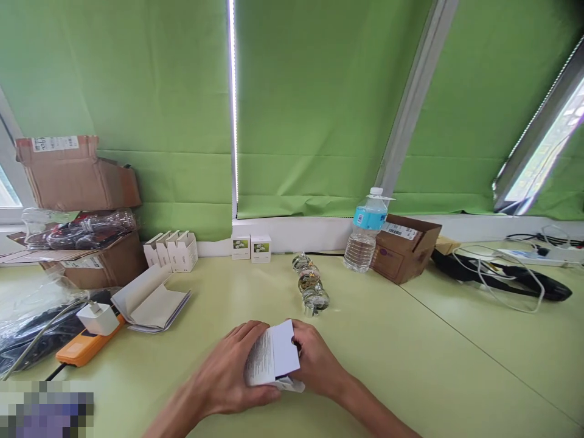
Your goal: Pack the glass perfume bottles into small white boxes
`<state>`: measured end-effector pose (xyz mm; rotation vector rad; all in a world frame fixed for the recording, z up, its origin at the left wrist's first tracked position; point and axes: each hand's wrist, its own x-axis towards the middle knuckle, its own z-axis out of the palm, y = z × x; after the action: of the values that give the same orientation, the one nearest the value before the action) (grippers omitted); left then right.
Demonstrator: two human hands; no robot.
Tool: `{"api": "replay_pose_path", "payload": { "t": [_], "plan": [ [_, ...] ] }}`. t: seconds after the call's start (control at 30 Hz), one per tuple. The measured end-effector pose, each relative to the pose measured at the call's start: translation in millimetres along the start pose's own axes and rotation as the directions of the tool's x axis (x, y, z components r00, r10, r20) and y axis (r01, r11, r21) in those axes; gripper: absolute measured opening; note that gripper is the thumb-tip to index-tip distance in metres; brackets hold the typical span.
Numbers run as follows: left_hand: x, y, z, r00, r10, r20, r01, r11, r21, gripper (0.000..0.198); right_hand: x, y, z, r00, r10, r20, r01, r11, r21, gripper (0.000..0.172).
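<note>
"Where is the white printed box [262, 360]?"

"Above the near part of the pale green tabletop [387, 353], between the person's two hands, with lines of small text on its left face."

"How does the left hand [235, 368] stand?"

"Closed around the box's left side, gripping it: thumb along the near lower edge, fingers over the far edge."

"And the right hand [319, 362]?"

"It touches the box's right end with bent fingers. The fingertips are hidden behind the white panel, so one cannot tell whether it grips the box or something else. A dark gap shows beside that panel."

"What lies nearest beyond the hands?"

"A row of clear and gold-toned glass ornaments [310, 285], set close together. Farther back, by the wall, two small white cartons [261, 249] with green pictures stand side by side."

"And to the sides?"

"On the left, an open booklet [155, 304] lies near an orange power strip [84, 345] with a white charger [98, 317] on it. On the right, a water bottle [365, 237] stands upright just beside a brown cardboard box [401, 250]."
</note>
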<state>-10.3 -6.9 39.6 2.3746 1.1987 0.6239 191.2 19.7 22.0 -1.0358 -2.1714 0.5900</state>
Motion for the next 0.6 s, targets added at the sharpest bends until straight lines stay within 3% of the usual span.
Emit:
{"api": "replay_pose_path", "payload": {
  "t": [0.1, 0.3, 0.6],
  "plan": [
    [0, 6, 4.0, 0.999, 0.012, -0.033, -0.014, 0.998, -0.054, 0.086, -2, -3, 7, 1.000, -0.009, -0.027, 0.010, 1.000, 0.011, 0.012],
    [2, 17, -1.1, 0.997, -0.080, -0.004, 0.080, 0.995, -0.056, 0.058, -3, -6, 5, 1.000, 0.006, -0.010, -0.006, 1.000, 0.013, 0.013],
    [0, 9, -8.4, 0.992, -0.122, 0.014, 0.122, 0.992, -0.026, 0.061, -1, -4, -1, 0.999, 0.030, -0.012, -0.030, 0.999, 0.035, 0.011]
  ]
}}
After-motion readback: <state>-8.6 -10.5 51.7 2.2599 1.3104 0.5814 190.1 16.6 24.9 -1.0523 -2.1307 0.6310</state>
